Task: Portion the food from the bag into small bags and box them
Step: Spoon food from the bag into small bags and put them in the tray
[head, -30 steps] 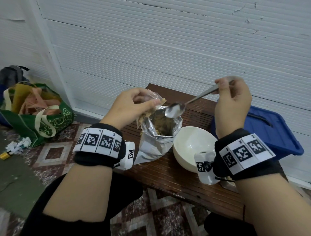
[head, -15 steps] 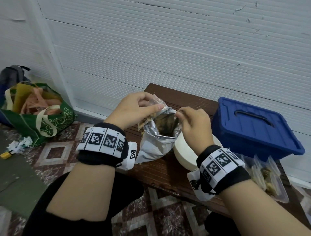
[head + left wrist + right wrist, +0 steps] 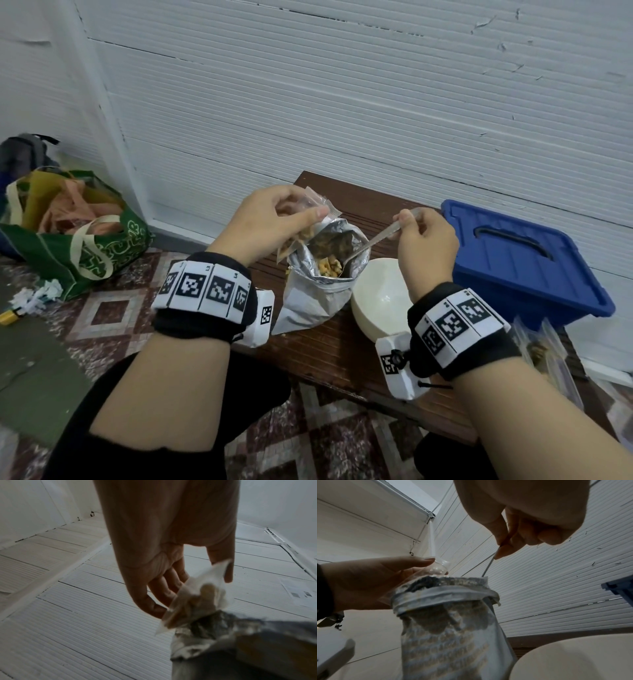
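A silver foil food bag [image 3: 317, 294] stands open on the brown bench [image 3: 329, 346], with yellow-brown food inside. My left hand [image 3: 274, 222] pinches a small clear bag [image 3: 308, 226] just over the foil bag's left rim; the small bag [image 3: 197, 599] holds some food. My right hand [image 3: 424, 240] grips the handle of a metal spoon [image 3: 373, 243], whose bowl is down inside the foil bag [image 3: 452, 622]. In the right wrist view the spoon [image 3: 488, 566] handle runs from my fingers into the bag's mouth.
A white bowl [image 3: 380, 301] sits right of the foil bag. A blue lidded box [image 3: 513, 260] stands at the right, with filled small bags [image 3: 544, 353] in front of it. A green tote [image 3: 75, 240] lies on the tiled floor at left.
My right hand, raised with the spoon a second ago, dipped into the foil bag, then drew back and up; the spoon's bowl now sits inside. My left hand stays put.
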### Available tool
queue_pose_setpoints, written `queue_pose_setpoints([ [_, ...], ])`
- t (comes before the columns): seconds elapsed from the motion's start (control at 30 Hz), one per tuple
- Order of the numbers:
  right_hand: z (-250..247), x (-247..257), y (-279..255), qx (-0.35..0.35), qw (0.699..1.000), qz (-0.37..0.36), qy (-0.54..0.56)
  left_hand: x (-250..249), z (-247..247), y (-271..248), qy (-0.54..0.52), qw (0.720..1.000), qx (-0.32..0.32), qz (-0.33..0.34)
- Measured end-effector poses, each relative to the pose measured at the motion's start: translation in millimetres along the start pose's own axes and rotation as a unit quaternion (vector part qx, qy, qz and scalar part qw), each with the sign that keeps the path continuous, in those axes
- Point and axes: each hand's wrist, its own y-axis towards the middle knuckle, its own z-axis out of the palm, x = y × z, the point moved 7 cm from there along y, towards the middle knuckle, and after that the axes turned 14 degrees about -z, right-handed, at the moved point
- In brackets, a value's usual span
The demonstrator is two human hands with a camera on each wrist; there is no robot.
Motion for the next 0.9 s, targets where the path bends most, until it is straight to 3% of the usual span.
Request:
queue_pose_setpoints([
  [0.53,-41.5,13.4,35.1,-0.104,0.993,0.048,0.025,-6.1,-4.1,-4.5,0.107,0.994,-0.017,0.027],
  [0.9,-17.9,34.6,34.5,-0.055,0.998,-0.002,0.043,-10.3,13.8,-3.4,0.131,0.991,0.004,0.041],
])
